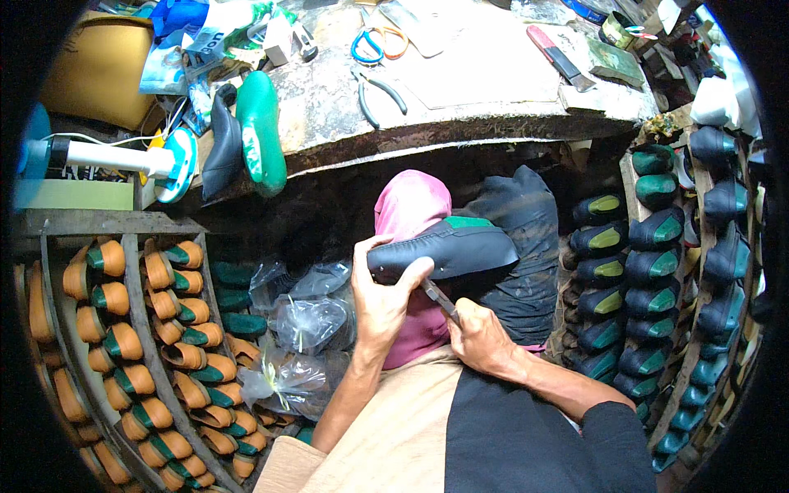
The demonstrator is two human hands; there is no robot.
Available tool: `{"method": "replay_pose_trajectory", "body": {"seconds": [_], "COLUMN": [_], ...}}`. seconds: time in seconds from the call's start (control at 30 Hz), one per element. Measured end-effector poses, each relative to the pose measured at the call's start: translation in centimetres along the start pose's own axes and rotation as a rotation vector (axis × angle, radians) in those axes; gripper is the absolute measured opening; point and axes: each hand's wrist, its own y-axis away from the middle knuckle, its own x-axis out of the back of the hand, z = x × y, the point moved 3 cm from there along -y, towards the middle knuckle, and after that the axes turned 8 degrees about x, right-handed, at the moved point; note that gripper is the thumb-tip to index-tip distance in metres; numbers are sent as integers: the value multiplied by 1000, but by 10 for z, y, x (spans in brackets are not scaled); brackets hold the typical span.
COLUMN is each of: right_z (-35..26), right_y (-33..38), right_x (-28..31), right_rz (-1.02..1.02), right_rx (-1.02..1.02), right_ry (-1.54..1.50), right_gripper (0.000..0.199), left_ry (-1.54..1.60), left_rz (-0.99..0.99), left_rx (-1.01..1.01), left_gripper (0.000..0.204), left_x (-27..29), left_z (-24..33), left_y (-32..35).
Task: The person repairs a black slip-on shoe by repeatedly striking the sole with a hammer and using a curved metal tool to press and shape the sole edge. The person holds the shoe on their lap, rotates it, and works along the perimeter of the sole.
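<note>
My left hand (382, 287) is wrapped round a black shoe upper (444, 251) with a green last (468, 222) showing along its top edge. The shoe lies on its side above my lap, toe to the right. From below, my right hand (483, 335) grips a slim grey metal hand tool (440, 299). Its tip meets the lower edge of the upper beside my left thumb; the working end is hidden, so its exact kind cannot be told. Pink cloth (412, 200) covers one knee, and dark cloth (518, 214) the other.
A worn workbench (329, 115) ahead holds pliers (376, 97), scissors (380, 45), a red-handled blade (559, 56), a green last (261, 131) and a black upper (223, 144). Racks of orange-brown shoes (115, 298) stand left, black and green shoes (653, 267) right. Plastic bags (308, 324) lie beside me.
</note>
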Motion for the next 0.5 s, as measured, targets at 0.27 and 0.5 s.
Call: {"method": "replay_pose_trajectory", "body": {"seconds": [0.27, 0.5], "right_z": [-32, -45], "right_y": [25, -38], "right_x": [56, 97], "right_rz": [-420, 240], "right_rx": [-607, -384], "right_ry": [-417, -678], "right_gripper": [36, 37], "left_ry": [-237, -238], "left_rz": [172, 163], "left_rx": [-205, -315], "left_gripper": [56, 56], "left_x": [-1, -14], "left_z": [-17, -36], "left_y": [0, 17]}}
